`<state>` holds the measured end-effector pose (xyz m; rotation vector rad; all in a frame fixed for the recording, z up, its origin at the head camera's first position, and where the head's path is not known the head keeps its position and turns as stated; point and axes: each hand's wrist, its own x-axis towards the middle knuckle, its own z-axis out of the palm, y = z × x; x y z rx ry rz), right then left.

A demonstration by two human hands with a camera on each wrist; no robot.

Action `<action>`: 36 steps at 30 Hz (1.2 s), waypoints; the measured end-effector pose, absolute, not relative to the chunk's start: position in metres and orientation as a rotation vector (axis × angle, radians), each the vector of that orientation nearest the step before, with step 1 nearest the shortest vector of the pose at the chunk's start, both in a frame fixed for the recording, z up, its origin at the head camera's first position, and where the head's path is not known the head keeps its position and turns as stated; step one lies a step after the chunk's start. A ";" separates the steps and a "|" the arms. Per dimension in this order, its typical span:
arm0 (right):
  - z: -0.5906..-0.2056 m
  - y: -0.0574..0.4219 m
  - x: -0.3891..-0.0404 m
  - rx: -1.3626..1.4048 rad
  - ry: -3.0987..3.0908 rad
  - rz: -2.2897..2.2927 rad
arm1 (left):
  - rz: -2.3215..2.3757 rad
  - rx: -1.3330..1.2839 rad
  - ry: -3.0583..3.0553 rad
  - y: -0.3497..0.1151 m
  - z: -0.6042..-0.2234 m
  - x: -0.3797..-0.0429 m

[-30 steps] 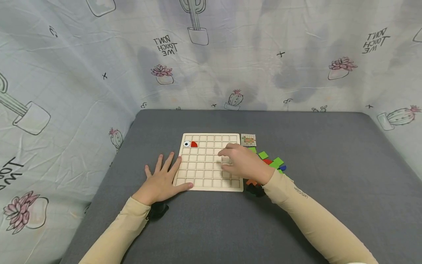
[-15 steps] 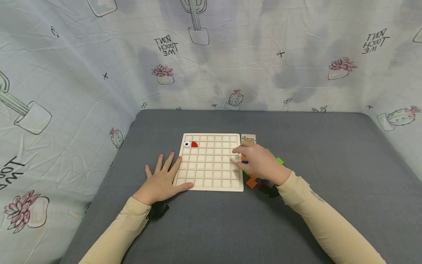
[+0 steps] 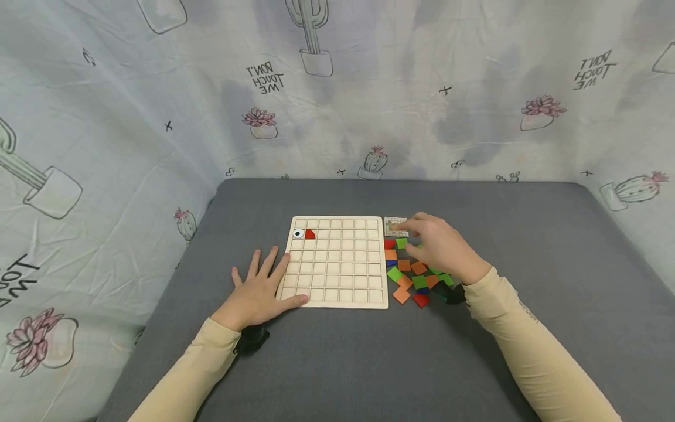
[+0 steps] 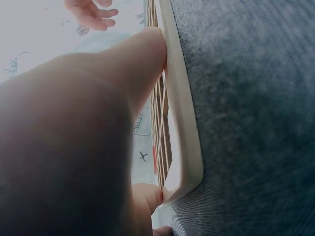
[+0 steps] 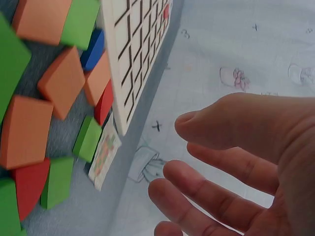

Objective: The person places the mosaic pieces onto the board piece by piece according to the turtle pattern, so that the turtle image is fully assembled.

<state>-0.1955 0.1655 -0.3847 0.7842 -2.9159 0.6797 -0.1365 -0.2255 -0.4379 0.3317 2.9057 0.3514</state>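
Observation:
A wooden grid board (image 3: 336, 268) lies flat on the grey table, bearing a round eye piece (image 3: 298, 233) and a red quarter-round piece (image 3: 310, 234) side by side near its upper left corner. Spread wide, my left hand (image 3: 257, 298) rests on the board's left edge; its thumb touches the front rim (image 4: 184, 123) in the left wrist view. My right hand (image 3: 442, 245) hovers above the loose tiles, fingers relaxed and apart, nothing between them. Its index finger overlaps the small picture card (image 3: 389, 223) in the head view. The right wrist view shows that card (image 5: 105, 155) beyond the tiles.
Several orange tiles (image 3: 404, 265), green tiles (image 3: 419, 282), red pieces (image 3: 420, 300) and blue pieces (image 3: 391, 263) lie heaped along the board's right side, some partly under the right hand. A printed curtain (image 3: 337, 105) stands behind the grey table (image 3: 337, 363) and on its left.
My right hand has moved right, off the board to over the tiles and card, uncovering more tiles. My left hand stays in place on the board.

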 end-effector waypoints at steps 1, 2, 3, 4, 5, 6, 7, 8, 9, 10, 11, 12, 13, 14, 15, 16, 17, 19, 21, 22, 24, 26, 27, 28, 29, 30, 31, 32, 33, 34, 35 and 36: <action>-0.386 0.167 -0.196 0.777 -2.919 0.679 | 0.350 0.332 2.907 -0.226 -0.438 -0.136; -0.386 0.169 -0.197 0.773 -2.920 0.676 | 0.346 0.331 2.907 -0.226 -0.438 -0.136; -0.387 0.170 -0.198 0.770 -2.921 0.674 | 0.344 0.332 2.908 -0.226 -0.438 -0.135; -0.388 0.171 -0.198 0.764 -2.925 0.672 | 0.342 0.331 2.909 -0.226 -0.438 -0.135; -0.389 0.172 -0.199 0.759 -2.928 0.668 | 0.340 0.332 2.911 -0.226 -0.438 -0.135; -0.390 0.173 -0.200 0.756 -2.931 0.668 | 0.342 0.333 2.912 -0.226 -0.438 -0.135; -0.391 0.174 -0.200 0.752 -2.936 0.669 | 0.339 0.336 2.914 -0.226 -0.438 -0.135; -0.391 0.174 -0.201 0.746 -2.944 0.668 | 0.338 0.338 2.915 -0.226 -0.438 -0.135; -0.392 0.175 -0.201 0.740 -2.950 0.668 | 0.336 0.340 2.916 -0.225 -0.438 -0.135; -0.393 0.175 -0.202 0.732 -2.961 0.669 | 0.335 0.341 2.916 -0.225 -0.438 -0.135; -0.394 0.176 -0.202 0.725 -2.970 0.668 | 0.332 0.341 2.917 -0.225 -0.438 -0.135; -0.395 0.176 -0.203 0.719 -2.980 0.663 | 0.331 0.340 2.915 -0.225 -0.438 -0.135; -0.396 0.177 -0.203 0.715 -2.990 0.653 | 0.329 0.341 2.915 -0.225 -0.438 -0.135; -0.396 0.178 -0.204 0.712 -3.001 0.643 | 0.330 0.340 2.914 -0.225 -0.438 -0.135; -0.397 0.180 -0.205 0.713 -3.009 0.634 | 0.331 0.338 2.913 -0.225 -0.438 -0.135; -0.398 0.181 -0.205 0.712 -3.020 0.624 | 0.332 0.338 2.914 -0.225 -0.438 -0.135; -0.399 0.182 -0.206 0.715 -3.028 0.614 | 0.331 0.337 2.913 -0.226 -0.439 -0.136; -0.400 0.184 -0.207 0.718 -3.049 0.599 | 0.334 0.335 2.912 -0.226 -0.439 -0.135; -0.401 0.185 -0.208 0.716 -3.072 0.596 | 0.344 0.335 2.910 -0.226 -0.439 -0.135; -0.402 0.185 -0.209 0.717 -3.082 0.593 | 0.347 0.334 2.908 -0.226 -0.439 -0.135; -0.403 0.185 -0.210 0.721 -3.095 0.585 | 0.354 0.331 2.903 -0.227 -0.439 -0.135; -0.404 0.185 -0.211 0.730 -3.100 0.578 | 0.362 0.334 2.903 -0.226 -0.439 -0.134; -0.405 0.186 -0.211 0.736 -3.099 0.574 | 0.361 0.333 2.903 -0.226 -0.439 -0.134; -0.405 0.186 -0.212 0.742 -3.097 0.570 | 0.361 0.333 2.903 -0.226 -0.439 -0.134; -0.406 0.186 -0.212 0.747 -3.095 0.566 | 0.361 0.333 2.905 -0.226 -0.439 -0.135; -0.406 0.186 -0.212 0.750 -3.093 0.564 | 0.360 0.334 2.906 -0.226 -0.439 -0.135; -0.406 0.186 -0.212 0.753 -3.092 0.566 | 0.359 0.334 2.908 -0.226 -0.439 -0.135; -0.406 0.186 -0.213 0.757 -3.092 0.573 | 0.357 0.334 2.908 -0.226 -0.439 -0.135; -0.406 0.186 -0.212 0.756 -3.096 0.580 | 0.354 0.332 2.908 -0.226 -0.439 -0.135; -0.406 0.185 -0.212 0.755 -3.100 0.587 | 0.353 0.333 2.910 -0.226 -0.439 -0.135; -0.406 0.185 -0.212 0.755 -3.102 0.591 | 0.353 0.333 2.911 -0.226 -0.439 -0.135; -0.407 0.185 -0.212 0.761 -3.104 0.599 | 0.353 0.333 2.911 -0.225 -0.439 -0.135</action>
